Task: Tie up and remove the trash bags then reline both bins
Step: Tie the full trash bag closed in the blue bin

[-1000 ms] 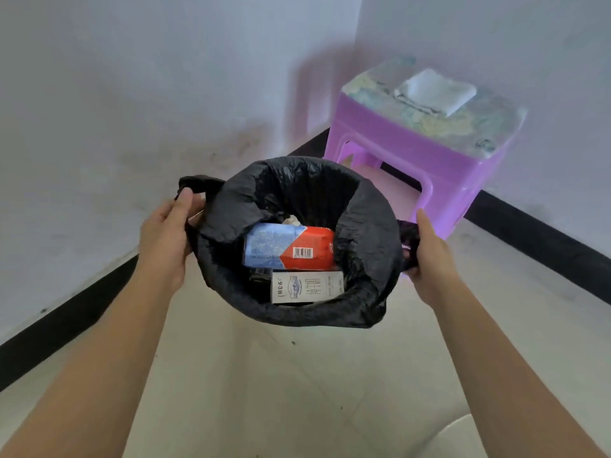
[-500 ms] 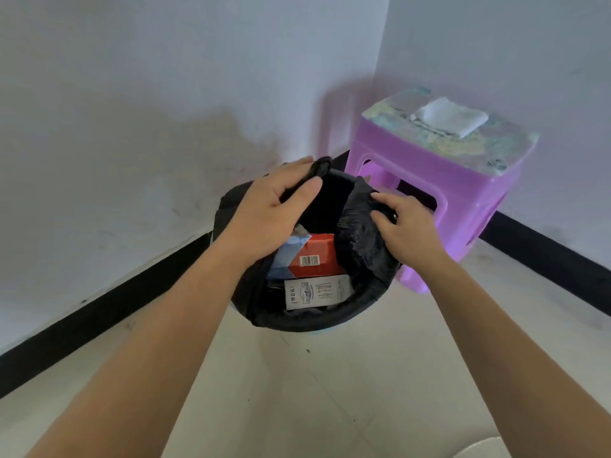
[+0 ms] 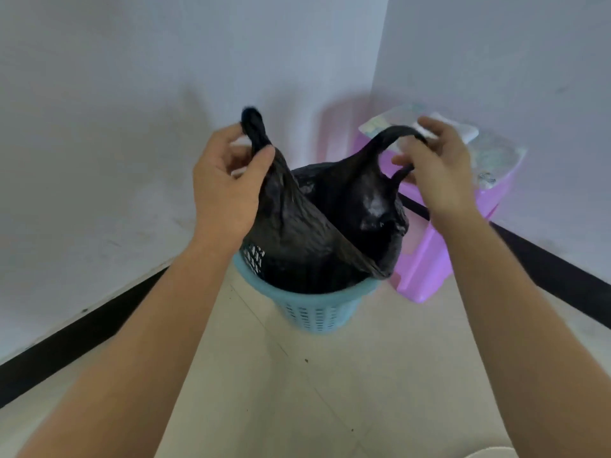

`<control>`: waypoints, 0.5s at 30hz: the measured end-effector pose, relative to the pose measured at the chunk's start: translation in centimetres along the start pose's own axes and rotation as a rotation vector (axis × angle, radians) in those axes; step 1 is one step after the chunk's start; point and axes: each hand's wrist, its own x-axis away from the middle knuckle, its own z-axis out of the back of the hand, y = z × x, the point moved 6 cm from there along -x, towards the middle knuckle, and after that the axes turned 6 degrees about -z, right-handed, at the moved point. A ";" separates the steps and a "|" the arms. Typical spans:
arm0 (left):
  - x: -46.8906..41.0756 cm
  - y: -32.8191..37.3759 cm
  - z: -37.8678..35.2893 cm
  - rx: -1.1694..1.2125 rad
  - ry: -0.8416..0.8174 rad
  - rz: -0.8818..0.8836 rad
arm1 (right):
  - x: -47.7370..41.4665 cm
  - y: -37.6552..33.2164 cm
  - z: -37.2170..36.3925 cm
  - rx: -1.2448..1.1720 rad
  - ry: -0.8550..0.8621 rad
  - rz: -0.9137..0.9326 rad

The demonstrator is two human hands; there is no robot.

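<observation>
A black trash bag point(image 3: 317, 226) sits in a light blue perforated bin point(image 3: 314, 309) on the floor near the room's corner. The bag's top is pulled up off the rim and its mouth is drawn nearly closed, so the contents are hidden. My left hand point(image 3: 224, 186) pinches the bag's left handle loop, which sticks up above the thumb. My right hand point(image 3: 439, 170) holds the right handle loop, stretched over the fingers. Both hands are above the bin, apart from each other.
A purple plastic stool point(image 3: 463, 226) stands right behind the bin against the right wall, with a folded white cloth point(image 3: 459, 130) on its patterned top. White walls with a black baseboard point(image 3: 82, 332) meet in the corner. A white round object point(image 3: 489, 452) shows at the bottom edge.
The hands have lifted the bag's handles up off the bin rim and pulled the mouth together. The blue bin rim is now exposed and the rubbish inside is hidden.
</observation>
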 end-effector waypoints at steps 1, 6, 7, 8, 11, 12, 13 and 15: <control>0.6 -0.7 0.2 -0.004 0.015 0.034 | 0.5 1.9 0.1 -0.021 -0.041 -0.077; 2.6 -3.8 1.6 0.073 0.081 0.174 | 3.2 9.4 0.6 0.213 -0.179 -0.088; 2.7 -4.3 1.6 0.116 0.072 0.214 | 3.2 10.3 0.9 0.294 -0.155 -0.084; 2.9 -4.8 1.4 0.172 0.056 0.264 | 3.0 10.9 1.4 0.383 -0.109 -0.106; 3.0 -5.0 0.5 0.352 0.038 0.379 | 1.6 9.6 2.4 0.751 0.042 -0.062; 2.7 -4.7 0.4 0.361 0.056 0.388 | 1.0 8.2 2.2 0.846 0.068 -0.009; 2.2 -4.2 0.3 0.354 0.081 0.384 | 0.5 6.4 1.8 0.898 0.092 0.029; 0.7 -2.8 0.0 0.346 0.129 0.359 | -0.5 2.7 0.6 0.920 0.118 0.055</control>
